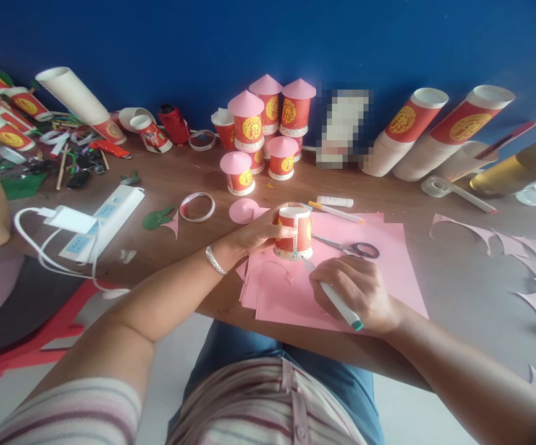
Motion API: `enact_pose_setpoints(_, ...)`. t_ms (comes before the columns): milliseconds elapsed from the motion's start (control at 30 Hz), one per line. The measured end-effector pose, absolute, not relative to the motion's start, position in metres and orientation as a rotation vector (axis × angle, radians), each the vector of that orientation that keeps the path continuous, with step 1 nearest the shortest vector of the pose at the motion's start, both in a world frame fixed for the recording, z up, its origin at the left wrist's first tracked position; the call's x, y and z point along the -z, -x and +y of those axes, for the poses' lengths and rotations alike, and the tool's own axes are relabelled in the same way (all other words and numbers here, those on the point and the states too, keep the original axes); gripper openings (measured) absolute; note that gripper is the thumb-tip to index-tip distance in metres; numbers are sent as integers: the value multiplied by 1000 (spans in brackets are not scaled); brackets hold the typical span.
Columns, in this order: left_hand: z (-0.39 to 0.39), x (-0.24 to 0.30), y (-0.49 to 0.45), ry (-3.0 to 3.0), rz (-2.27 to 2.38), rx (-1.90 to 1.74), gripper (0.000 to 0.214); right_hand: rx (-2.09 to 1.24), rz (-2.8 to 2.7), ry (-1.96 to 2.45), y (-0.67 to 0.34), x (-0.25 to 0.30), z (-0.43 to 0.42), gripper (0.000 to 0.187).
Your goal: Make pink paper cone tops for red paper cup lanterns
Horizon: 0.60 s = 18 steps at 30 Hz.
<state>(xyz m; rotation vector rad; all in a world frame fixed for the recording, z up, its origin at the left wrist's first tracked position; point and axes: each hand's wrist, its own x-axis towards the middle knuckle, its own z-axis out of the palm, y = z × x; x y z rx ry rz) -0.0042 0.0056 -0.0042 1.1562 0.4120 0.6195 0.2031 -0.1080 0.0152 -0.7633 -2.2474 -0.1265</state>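
Note:
My left hand (261, 232) grips a red and gold paper cup (294, 233) that stands upside down on a stack of pink paper sheets (388, 272). My right hand (354, 290) is closed round a white marker with a green end (337, 301); its tip touches the pink sheet at the cup's rim. A silver bracelet sits on my left wrist. Scissors (351, 247) lie on the pink paper just behind the cup. A cut pink paper disc (242, 211) lies to the cup's left.
Several finished cups with pink cone lids (268, 123) stand at the back. Stacks of cups (435, 133) lie at the right, a tape roll (197, 206) and a power strip (104, 222) at the left. Pink offcuts (518, 259) cover the right side.

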Motion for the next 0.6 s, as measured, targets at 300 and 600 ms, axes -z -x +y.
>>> enact_pose_setpoints(300,6,5,5,-1168,394,-619,51,71,-2285,783,-204,-17,-107,23)
enact_pose_setpoints(600,5,3,5,-1167,406,-632,53,44,-2297,783,-204,-18,-108,23)
